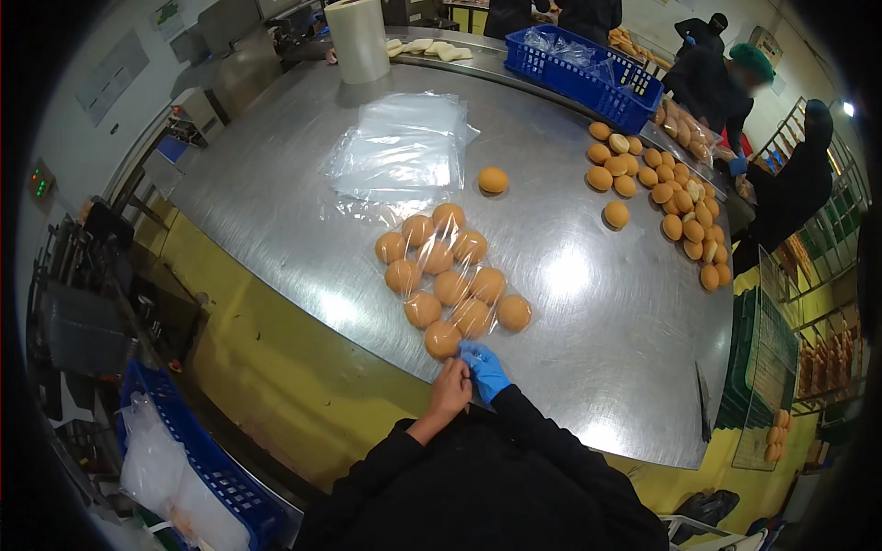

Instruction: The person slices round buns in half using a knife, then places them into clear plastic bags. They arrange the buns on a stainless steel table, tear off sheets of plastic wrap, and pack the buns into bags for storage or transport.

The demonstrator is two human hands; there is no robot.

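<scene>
Several round golden buns lie in a clear plastic bag [451, 288] near the front edge of the steel table [586, 358]. At the bag's near end my bare left hand [452, 387] and my blue-gloved right hand [486, 370] meet, with fingers closed on the gathered plastic. One bun [514, 313] sits at the bag's right side; whether it is inside cannot be told. Beyond the bag lies a stack of flat clear plastic bags [406, 148], with a loose bun [493, 180] to its right.
Many loose buns [616, 215] spread at the right, beside a blue crate [586, 76] holding plastic. A plastic film roll [358, 41] stands at the far edge. A dark, thin tool [703, 403] lies near the right edge. Co-workers [716, 89] stand beyond. Another blue crate [207, 458] is lower left.
</scene>
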